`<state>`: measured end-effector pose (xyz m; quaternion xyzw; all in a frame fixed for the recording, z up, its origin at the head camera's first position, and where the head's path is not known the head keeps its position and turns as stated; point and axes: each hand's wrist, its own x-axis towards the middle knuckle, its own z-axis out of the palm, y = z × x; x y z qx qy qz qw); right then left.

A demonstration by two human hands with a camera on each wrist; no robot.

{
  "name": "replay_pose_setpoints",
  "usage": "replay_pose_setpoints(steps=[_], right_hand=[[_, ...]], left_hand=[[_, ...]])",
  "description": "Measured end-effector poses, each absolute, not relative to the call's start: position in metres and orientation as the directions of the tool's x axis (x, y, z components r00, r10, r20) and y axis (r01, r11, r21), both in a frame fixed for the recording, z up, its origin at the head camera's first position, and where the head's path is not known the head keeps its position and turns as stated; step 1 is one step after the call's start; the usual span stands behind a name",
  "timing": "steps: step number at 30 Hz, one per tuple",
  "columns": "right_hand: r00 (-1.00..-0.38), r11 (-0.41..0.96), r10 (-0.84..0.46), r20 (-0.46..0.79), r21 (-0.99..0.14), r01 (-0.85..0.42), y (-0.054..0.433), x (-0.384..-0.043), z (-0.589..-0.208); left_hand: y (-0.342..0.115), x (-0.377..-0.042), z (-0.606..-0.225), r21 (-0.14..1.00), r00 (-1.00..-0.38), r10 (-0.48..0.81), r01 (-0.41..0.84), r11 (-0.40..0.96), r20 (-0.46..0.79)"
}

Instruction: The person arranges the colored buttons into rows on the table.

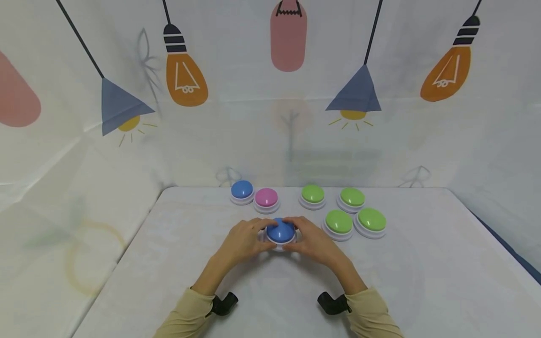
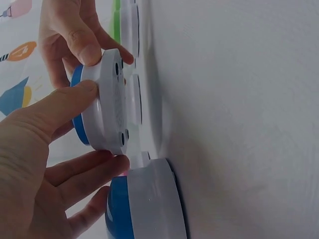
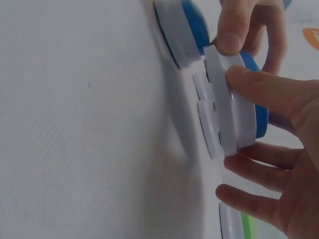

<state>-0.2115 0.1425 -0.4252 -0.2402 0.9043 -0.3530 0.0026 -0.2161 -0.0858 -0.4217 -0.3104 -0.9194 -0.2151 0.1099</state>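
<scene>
Both hands hold one blue push button with a white round base (image 1: 281,231) between thumbs and fingers, in the middle of the table. My left hand (image 1: 245,238) grips its left side, and my right hand (image 1: 313,240) its right side. The left wrist view shows the base (image 2: 112,107) raised off the table, with holes on its underside. Another blue push button (image 2: 149,204) stands on the table close to my left fingers; it also shows in the right wrist view (image 3: 182,30). Which button this is in the head view, I cannot tell.
At the back left stand a blue push button (image 1: 242,189) and a pink one (image 1: 266,197). Several green push buttons (image 1: 339,222) stand at the right and back. A printed cloth (image 1: 236,131) hangs behind the white table (image 1: 422,281).
</scene>
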Motion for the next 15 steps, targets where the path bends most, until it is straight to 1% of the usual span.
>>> replay_pose_setpoints(steps=[5, 15], right_hand=[[-0.892, 0.644, -0.434, 0.123, -0.650, -0.403, 0.1414, -0.2102, -0.4257], [-0.897, 0.651, -0.432, 0.092, -0.657, -0.381, 0.1415, -0.2098, -0.4276]], left_hand=[[-0.0864, -0.2162, -0.4242, 0.311, -0.778, 0.532, 0.624, 0.717, 0.334], [-0.0835, -0.2163, -0.4255, 0.291, -0.773, 0.549, 0.631, 0.719, 0.318]])
